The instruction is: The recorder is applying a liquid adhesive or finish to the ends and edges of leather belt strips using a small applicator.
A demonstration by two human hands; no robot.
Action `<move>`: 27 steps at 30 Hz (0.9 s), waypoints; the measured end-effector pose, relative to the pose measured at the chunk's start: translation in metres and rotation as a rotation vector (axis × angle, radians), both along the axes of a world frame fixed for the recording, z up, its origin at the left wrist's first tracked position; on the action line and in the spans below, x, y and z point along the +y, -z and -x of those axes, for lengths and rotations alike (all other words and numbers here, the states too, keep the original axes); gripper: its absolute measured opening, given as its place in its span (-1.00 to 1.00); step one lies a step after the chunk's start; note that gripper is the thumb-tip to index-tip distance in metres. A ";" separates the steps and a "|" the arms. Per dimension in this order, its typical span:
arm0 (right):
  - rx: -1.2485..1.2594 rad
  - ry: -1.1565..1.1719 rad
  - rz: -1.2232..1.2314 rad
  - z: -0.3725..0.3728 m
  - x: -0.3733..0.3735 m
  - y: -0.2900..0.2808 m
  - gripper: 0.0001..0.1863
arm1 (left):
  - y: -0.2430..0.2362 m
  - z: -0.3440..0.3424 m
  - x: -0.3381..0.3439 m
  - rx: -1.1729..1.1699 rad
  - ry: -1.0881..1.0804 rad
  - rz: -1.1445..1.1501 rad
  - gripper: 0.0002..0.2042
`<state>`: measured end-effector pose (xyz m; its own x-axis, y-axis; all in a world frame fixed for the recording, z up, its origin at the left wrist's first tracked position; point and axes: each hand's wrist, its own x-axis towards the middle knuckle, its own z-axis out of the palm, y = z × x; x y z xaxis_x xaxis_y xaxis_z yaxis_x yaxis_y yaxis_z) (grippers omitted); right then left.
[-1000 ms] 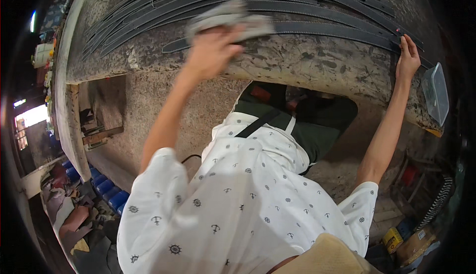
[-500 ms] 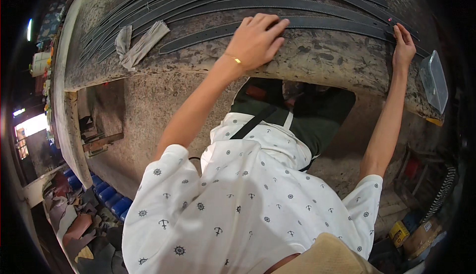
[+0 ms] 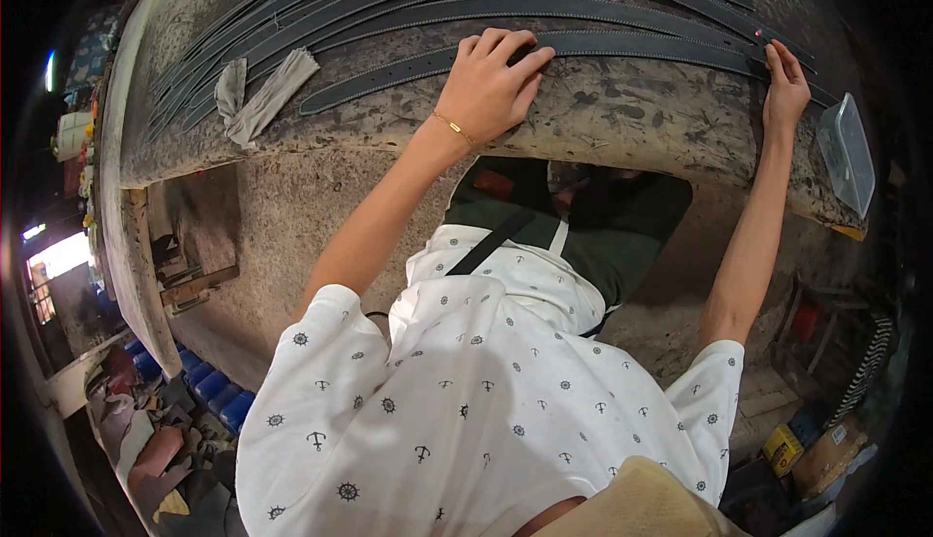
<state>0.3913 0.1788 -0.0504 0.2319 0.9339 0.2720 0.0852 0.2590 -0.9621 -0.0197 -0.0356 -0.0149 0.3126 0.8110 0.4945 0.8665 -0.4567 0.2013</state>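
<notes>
A long dark grey leather belt strap (image 3: 641, 46) with pale edge stitching lies along the near side of the worktable. My left hand (image 3: 491, 88) rests over it, its fingers curled down near the row of holes. Something dark shows between thumb and forefinger, but I cannot make out what it is. Near the strap's right end, my right hand (image 3: 786, 88) pinches it between thumb and fingers. More dark straps (image 3: 418, 17) lie side by side behind it. A crumpled grey cloth (image 3: 267, 98) sits left of my left hand, across the straps' left ends.
A clear plastic container (image 3: 847, 153) stands at the table's right edge. The worn, stained tabletop (image 3: 622, 109) ends just in front of me. Blue containers (image 3: 219, 391) and leather scraps (image 3: 160, 454) lie low at left. A yellow box (image 3: 781, 450) is low at right.
The whole view has shifted slightly. My left wrist has turned a little, with its fingers still curled over the strap. My right hand keeps its pinch at the strap's right end.
</notes>
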 end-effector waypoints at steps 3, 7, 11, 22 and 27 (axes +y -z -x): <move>0.012 -0.003 -0.021 0.001 -0.001 -0.001 -0.73 | -0.001 -0.001 0.000 0.056 -0.020 0.019 -0.68; 0.017 -0.002 -0.014 0.002 -0.001 -0.002 -0.75 | -0.002 -0.001 0.000 0.071 -0.027 0.036 -0.66; -0.001 -0.003 -0.017 0.001 -0.001 -0.001 -0.75 | -0.001 -0.002 0.000 0.061 -0.025 0.039 -0.66; 0.054 -0.002 -0.050 0.003 -0.005 -0.004 -0.74 | -0.001 0.000 0.005 -0.062 -0.017 0.099 -0.72; -0.001 -0.029 -0.077 0.060 -0.044 -0.029 -0.73 | 0.006 0.010 0.011 -0.214 -0.036 0.064 -0.73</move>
<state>0.3313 0.1349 -0.0210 0.2049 0.9166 0.3433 0.0780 0.3343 -0.9392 -0.0295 -0.0247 -0.0207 0.1767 0.8515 0.4937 0.8165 -0.4069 0.4095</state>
